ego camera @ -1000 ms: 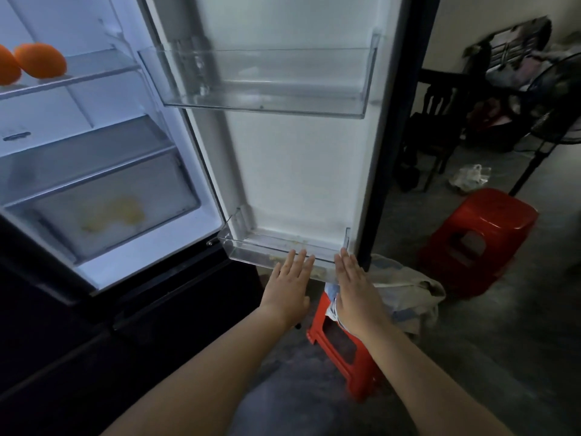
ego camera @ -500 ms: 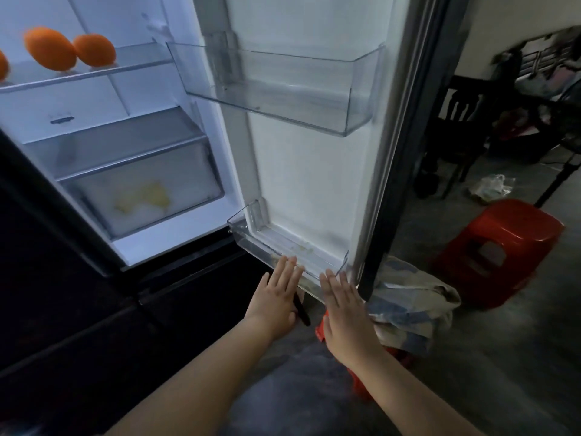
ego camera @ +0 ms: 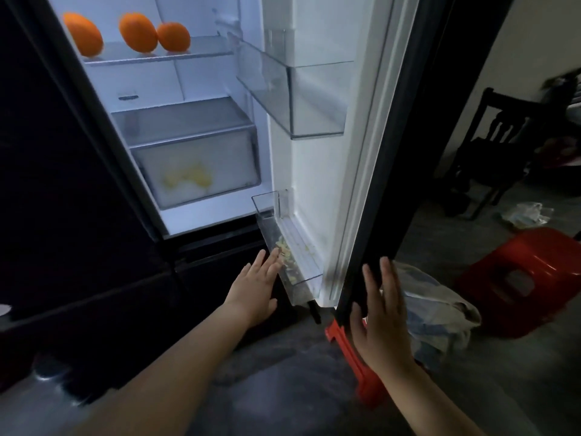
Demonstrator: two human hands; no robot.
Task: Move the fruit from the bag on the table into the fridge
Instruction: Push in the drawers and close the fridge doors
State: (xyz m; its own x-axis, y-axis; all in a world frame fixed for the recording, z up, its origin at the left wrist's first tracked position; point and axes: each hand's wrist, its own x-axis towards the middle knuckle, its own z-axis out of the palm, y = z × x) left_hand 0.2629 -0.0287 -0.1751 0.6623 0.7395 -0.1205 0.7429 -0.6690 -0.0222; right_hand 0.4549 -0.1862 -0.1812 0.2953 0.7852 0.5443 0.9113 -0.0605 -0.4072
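Observation:
Three oranges point(ego camera: 138, 33) lie on the upper glass shelf point(ego camera: 201, 55) of the lit fridge. The fridge door point(ego camera: 327, 171) stands partly swung in, its edge towards me. My left hand point(ego camera: 257, 287) is flat, fingers apart, touching the lower clear door bin point(ego camera: 283, 247). My right hand point(ego camera: 380, 313) is flat against the door's dark outer edge, holding nothing. A pale cloth bag point(ego camera: 440, 313) lies slumped on a red stool point(ego camera: 358, 363) just behind the door; what it holds is hidden.
A frosted drawer point(ego camera: 198, 165) with something yellow sits low in the fridge. An upper door bin point(ego camera: 301, 99) is bare. A second red stool point(ego camera: 522, 275), a dark chair point(ego camera: 490, 152) and a crumpled plastic bag point(ego camera: 525, 214) stand on the grey floor at right.
The door has swung towards the fridge, now seen nearly edge-on. My right hand has shifted from the lower bin onto the door's outer edge; my left stays at the bin.

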